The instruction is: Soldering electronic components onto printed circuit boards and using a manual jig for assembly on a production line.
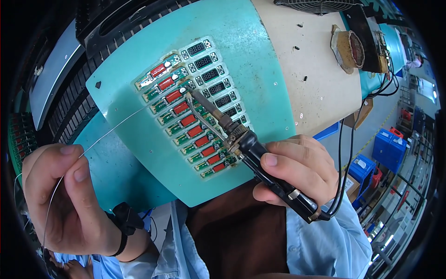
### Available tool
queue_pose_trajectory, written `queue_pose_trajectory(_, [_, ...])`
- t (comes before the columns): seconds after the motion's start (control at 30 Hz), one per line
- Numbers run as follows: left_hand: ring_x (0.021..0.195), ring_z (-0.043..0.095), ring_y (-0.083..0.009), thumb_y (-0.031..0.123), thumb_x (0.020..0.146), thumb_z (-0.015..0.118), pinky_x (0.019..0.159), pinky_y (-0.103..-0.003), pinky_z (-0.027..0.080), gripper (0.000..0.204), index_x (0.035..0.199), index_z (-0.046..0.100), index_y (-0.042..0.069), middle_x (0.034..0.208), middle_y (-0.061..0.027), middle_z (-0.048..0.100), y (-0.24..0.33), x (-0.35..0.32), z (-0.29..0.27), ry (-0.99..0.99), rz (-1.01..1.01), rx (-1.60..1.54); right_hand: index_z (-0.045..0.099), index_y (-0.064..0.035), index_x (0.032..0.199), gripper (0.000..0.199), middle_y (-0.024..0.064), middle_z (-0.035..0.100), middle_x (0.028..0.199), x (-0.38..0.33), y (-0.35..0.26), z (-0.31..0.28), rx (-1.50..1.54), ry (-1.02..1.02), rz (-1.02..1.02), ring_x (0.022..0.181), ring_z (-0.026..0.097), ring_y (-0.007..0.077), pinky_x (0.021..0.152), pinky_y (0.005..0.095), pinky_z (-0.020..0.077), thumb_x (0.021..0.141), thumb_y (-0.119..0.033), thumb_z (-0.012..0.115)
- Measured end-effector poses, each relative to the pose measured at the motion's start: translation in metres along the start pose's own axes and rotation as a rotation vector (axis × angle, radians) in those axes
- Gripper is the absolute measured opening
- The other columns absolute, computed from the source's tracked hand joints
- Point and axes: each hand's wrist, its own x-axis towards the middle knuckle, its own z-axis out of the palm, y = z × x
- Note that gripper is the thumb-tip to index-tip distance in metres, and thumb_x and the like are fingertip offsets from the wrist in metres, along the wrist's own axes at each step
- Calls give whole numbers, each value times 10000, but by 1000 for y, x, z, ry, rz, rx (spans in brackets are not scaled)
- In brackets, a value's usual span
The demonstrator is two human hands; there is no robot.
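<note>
My right hand (pixel 297 169) grips the black handle of a soldering iron (pixel 241 139), whose tip rests near the upper part of a row of small green circuit boards (pixel 195 125) with red components and black connectors. These boards lie in a teal fixture plate (pixel 139 139). My left hand (pixel 69 200) pinches a thin solder wire (pixel 116 128) that runs up and right toward the iron's tip. A black strap (pixel 125 218) circles my left wrist.
A beige bench surface (pixel 306 93) lies to the right with a soldering iron stand and sponge (pixel 350 49) and a few small loose parts. A fan grille (pixel 316 5) is at the top. Black ribbed trays (pixel 69 107) sit left. Blue bins (pixel 388 146) stand on the floor.
</note>
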Motion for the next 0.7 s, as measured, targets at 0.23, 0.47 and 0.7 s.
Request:
queue_pose_trajectory(0.23, [870,655,-226,-112,915,648,764,-291,545,166,1075,687,-98,1005,-190,693,0,-2,0,66,7,16,666,-13,1266,539,185,722,1033,0,-1,-1,4,-13,-3,782,721,304,664,372,544,879,-328,870])
queue_pose_trajectory(0.47, [879,660,-231,-102,921,653,782,-302,552,167,1084,687,-101,1007,-192,698,1,-6,-2,79,-8,-7,671,-9,1271,523,175,718,1039,1,0,3,13,27,-18,798,728,292,663,364,553,882,-301,865])
queue_pose_trajectory(0.7, [879,660,-235,-104,924,648,788,-305,556,168,1088,684,-103,1007,-192,696,4,-10,-5,65,-1,24,625,0,1295,546,209,697,1064,-6,-5,-4,4,10,-19,819,724,316,688,395,557,926,-347,827])
